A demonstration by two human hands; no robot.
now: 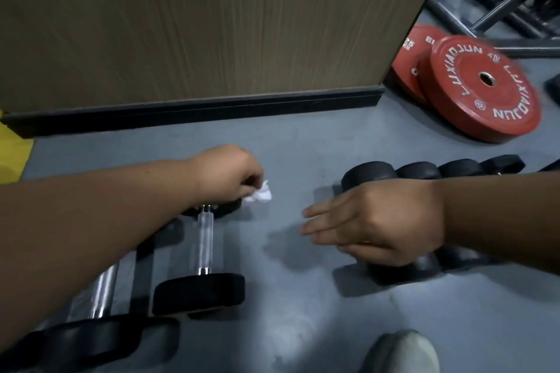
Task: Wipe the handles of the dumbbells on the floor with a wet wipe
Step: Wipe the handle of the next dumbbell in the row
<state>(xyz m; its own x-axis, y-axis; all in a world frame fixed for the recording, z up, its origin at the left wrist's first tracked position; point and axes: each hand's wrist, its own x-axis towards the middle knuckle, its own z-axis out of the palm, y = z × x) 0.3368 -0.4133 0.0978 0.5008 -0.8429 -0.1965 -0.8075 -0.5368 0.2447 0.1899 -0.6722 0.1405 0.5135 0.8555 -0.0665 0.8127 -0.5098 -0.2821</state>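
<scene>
While left hand (225, 171) pinches wipe (260, 192), right hand (378, 221) flat

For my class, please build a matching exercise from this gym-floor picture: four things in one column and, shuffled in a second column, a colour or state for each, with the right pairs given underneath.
Column A
1. wet wipe
2. weight plate
3. right hand
4. dumbbell handle

Column B
a. red, white lettering
b. shiny metal, between black ends
c. white, crumpled, pinched by the left hand
d. fingers straight, holding nothing

Pairs: 1-c, 2-a, 3-d, 4-b
</scene>
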